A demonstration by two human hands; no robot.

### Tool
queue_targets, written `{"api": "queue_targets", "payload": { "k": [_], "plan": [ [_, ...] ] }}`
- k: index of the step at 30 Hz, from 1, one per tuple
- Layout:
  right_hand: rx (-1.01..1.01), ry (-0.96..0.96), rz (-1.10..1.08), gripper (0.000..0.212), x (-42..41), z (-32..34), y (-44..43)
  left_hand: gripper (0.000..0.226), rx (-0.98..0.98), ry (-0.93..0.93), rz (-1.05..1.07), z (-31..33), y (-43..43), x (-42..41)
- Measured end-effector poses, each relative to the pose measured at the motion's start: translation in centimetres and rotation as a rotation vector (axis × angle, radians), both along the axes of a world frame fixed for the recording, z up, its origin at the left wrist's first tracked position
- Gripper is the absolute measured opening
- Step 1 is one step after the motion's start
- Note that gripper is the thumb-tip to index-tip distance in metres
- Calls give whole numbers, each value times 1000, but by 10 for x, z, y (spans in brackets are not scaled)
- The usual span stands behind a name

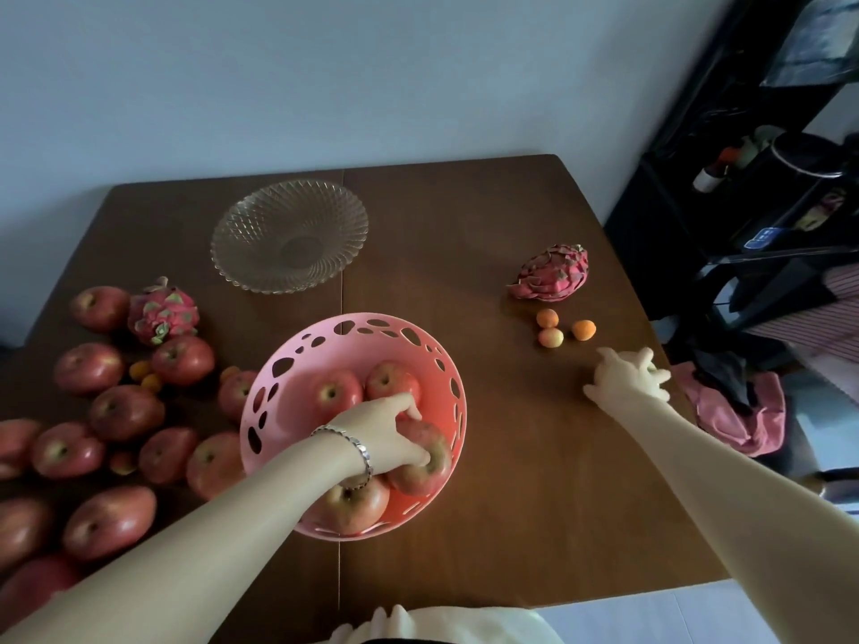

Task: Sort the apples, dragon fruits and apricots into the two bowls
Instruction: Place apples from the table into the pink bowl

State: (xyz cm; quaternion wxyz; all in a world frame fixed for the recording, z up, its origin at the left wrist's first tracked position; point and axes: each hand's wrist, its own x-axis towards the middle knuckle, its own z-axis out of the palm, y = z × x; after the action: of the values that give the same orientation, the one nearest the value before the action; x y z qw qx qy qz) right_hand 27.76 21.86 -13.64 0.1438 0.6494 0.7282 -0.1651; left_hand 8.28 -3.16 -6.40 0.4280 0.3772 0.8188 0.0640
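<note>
A pink perforated bowl (283,369) stands at the table's near middle with several red apples in it. My left hand (386,434) reaches into the bowl, its fingers closed around one apple (425,471) on the right side. A glass bowl (288,234) sits empty behind it. Many more apples (125,411) lie loose at the left, with one dragon fruit (162,311) and a few small apricots (145,376) among them. At the right lie a second dragon fruit (553,271) and three apricots (551,337). My right hand (627,376) rests on the table near them, fingers spread, holding nothing.
The brown table (511,504) ends close to my right hand. Beyond that edge are a black shelf unit (743,178) and a pink cloth (734,411). A white wall stands behind the table.
</note>
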Motion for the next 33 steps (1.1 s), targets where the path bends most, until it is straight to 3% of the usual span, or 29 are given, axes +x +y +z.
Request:
{"api": "queue_targets", "payload": {
  "k": [3, 5, 10, 13, 18, 21, 27, 33],
  "plan": [
    [60, 83, -3, 59, -6, -8, 4, 33, 46, -46, 87, -5, -4, -6],
    [61, 158, 4, 72, -6, -1, -3, 34, 72, -84, 100, -7, -8, -5],
    [54, 707, 360, 78, -39, 42, -43, 37, 96, -86, 112, -10, -16, -5],
    [-127, 822, 645, 76, -68, 68, -68, 40, 106, -100, 107, -10, -15, -1],
    [-199, 448, 1135, 80, -110, 72, -92, 55, 97, -92, 146, -9, -15, 3],
    [-172, 194, 1300, 83, -120, 68, -101, 60, 75, -68, 170, -9, -16, 5],
    [-211, 85, 1309, 89, -117, 69, -103, 54, 82, -65, 148, -5, -22, 10],
    [-72, 27, 1346, 97, -108, 63, -111, 50, 138, 4, 160, -5, -28, 17]
  ]
}}
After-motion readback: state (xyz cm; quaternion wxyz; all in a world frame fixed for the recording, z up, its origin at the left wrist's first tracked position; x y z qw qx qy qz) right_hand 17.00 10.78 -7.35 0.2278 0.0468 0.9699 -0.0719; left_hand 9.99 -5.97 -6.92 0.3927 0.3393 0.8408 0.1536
